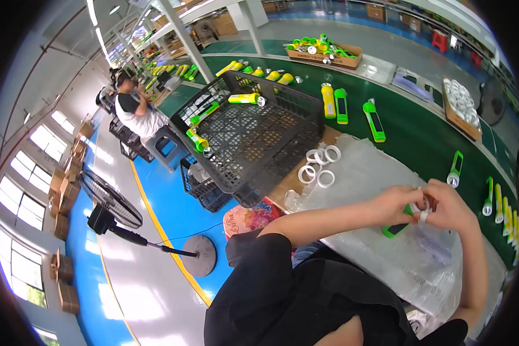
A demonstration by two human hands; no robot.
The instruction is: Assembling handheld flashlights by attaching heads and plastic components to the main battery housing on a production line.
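Note:
My left hand [397, 206] is closed round a green flashlight [393, 230], whose body shows below the fingers. At its head end, my right hand [448, 207] has its fingers closed on a white ring [424, 215]. The fingers partly cover that end, so how the ring sits on it is hidden. Both hands are over a plastic-covered work surface [363, 173]. Several loose white rings [326, 179] lie on it to the left of my hands. Beyond my right hand, a green flashlight [455, 168] lies on the green bench.
A black plastic crate [297, 155] at left holds a few green and yellow flashlights [245, 99]. More flashlights [375, 121] lie along the bench. A carton of round white parts [460, 104] stands far right. A floor fan [106, 199] and a seated co-worker [135, 112] are at left.

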